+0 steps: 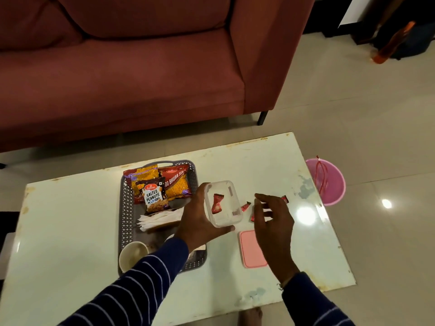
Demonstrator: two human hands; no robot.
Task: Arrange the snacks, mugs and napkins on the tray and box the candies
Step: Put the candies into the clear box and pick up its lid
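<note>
One wrapped candy [217, 203] lies in the clear plastic box [223, 203] gripped by the left hand [200, 222], while the right hand [273, 217], fingers loosely spread and empty, hovers over light, crinkly candies on the table [70, 220] at three o'clock, best pinched by their twisted ends.

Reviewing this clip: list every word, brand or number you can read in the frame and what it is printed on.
"SALTED PEANUTS": front peanut packet on the tray.
Red brand logo above it: too small to read.
"BHUJIA SEV": orange snack packet; the word before it is partly covered, ending "OO".
"10": corner of the purple-edged packet behind.
Candy wrappers: print too small to read.
Container, pink lid: no text.
</note>
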